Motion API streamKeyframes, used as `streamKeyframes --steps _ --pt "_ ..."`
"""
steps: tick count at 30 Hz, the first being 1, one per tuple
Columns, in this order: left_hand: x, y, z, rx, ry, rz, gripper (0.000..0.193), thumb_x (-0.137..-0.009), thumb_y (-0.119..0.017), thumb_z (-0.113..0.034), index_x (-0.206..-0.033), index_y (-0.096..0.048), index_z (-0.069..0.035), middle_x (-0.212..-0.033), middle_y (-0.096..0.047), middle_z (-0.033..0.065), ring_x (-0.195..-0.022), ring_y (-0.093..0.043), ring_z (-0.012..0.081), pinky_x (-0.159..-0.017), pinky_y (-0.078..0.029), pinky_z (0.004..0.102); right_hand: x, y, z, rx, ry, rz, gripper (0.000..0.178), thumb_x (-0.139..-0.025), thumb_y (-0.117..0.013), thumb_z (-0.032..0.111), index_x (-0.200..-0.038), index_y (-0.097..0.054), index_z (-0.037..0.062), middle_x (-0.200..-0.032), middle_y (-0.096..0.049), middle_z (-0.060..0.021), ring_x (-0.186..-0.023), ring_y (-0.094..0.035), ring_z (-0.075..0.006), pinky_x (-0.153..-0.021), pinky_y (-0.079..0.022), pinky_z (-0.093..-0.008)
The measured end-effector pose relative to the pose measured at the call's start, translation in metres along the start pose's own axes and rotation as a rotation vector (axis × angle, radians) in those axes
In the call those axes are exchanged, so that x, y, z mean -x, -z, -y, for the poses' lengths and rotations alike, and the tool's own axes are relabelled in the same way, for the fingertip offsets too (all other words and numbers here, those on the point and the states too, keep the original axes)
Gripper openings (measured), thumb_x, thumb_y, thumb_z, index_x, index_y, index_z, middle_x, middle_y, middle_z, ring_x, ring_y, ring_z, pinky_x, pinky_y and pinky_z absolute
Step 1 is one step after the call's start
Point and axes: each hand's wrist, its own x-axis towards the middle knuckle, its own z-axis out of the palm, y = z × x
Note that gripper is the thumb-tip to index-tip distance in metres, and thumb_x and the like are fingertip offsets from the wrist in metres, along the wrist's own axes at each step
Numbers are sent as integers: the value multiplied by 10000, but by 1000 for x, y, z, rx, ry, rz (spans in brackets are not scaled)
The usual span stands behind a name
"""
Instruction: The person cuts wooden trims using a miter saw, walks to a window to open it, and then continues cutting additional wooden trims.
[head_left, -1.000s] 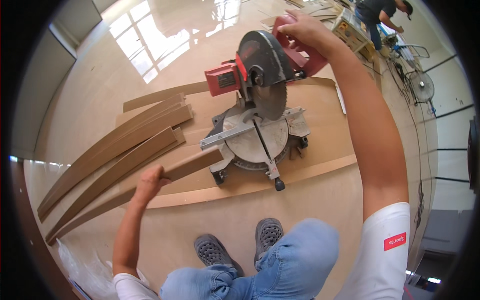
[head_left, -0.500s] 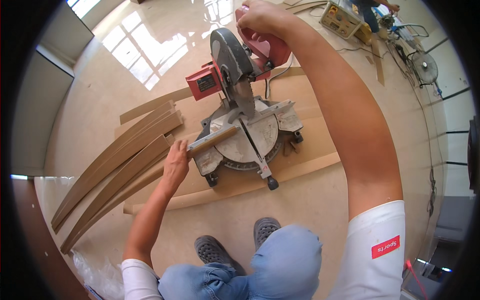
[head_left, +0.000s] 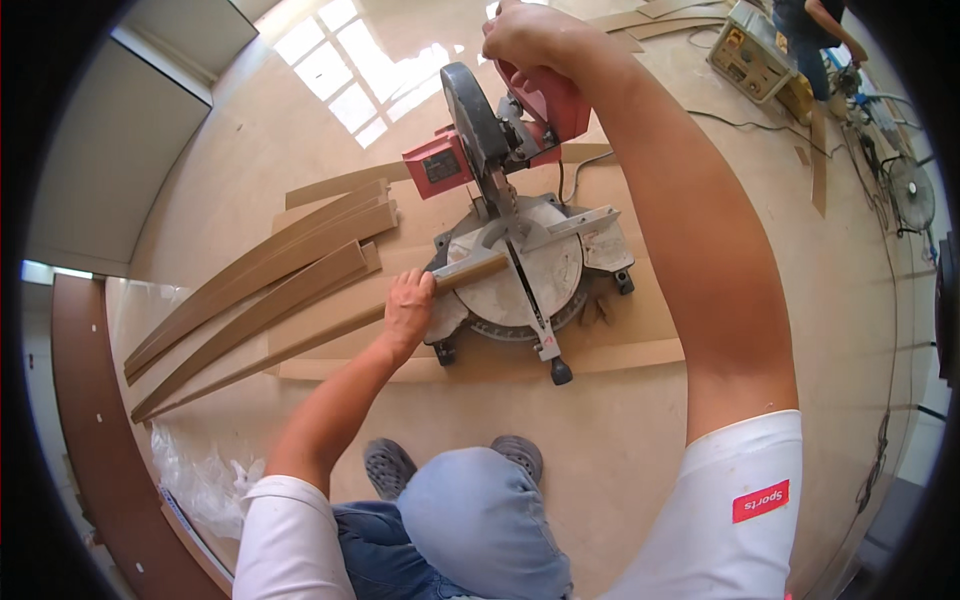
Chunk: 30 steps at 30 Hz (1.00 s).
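A red and grey mitre saw (head_left: 470, 120) stands on the floor in front of me, its blade raised above the slot in the round base. My right hand (head_left: 540, 40) is closed round the saw's red handle at the top; part of the grip is hidden under the fingers. A long, thin brown wooden strip (head_left: 330, 328) lies along the metal fence on the left, its end close to the slot. My left hand (head_left: 408, 308) presses and grips this strip at the left end of the fence, fingers bent over it.
More long brown boards (head_left: 270, 265) lie stacked on the left. Cardboard (head_left: 650, 300) is spread under the saw. Crumpled clear plastic (head_left: 200, 480) sits at lower left. Far right are a yellowish machine (head_left: 750, 55), a fan (head_left: 912, 195), cables and another person (head_left: 810, 40).
My left hand has slid right along the strip, nearer the saw. My right hand stays on the handle. The whole view has shifted, so the saw appears further right.
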Motion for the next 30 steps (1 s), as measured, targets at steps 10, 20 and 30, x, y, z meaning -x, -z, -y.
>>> streamKeyframes --steps 10,20,30 --pt "4 5 6 111 38 -6 226 -861 -713 -210 -906 -548 -64 -901 -579 137 -917 -578 350 -801 -435 456 -25 -15 -26 -471 47 33 398 -924 -643 207 -1220 -527 -33 -984 -652 -197 -747 -714 -287 -601 -610 -406" --pt "-17 5 4 89 -13 106 226 -844 -721 -189 -959 -577 -59 -946 -586 136 -945 -582 350 -832 -442 445 -42 -6 -47 -194 376 51 329 -930 -623 210 -1123 -595 -54 -915 -673 -169 -779 -705 -275 -653 -590 -414" --pt "-23 8 8 207 -76 191 241 -858 -679 -192 -923 -509 -34 -965 -570 177 -959 -566 382 -825 -433 461 -24 4 -8 -194 52 148 333 -944 -607 241 -987 -715 -71 -882 -719 -215 -799 -719 -278 -664 -584 -420"
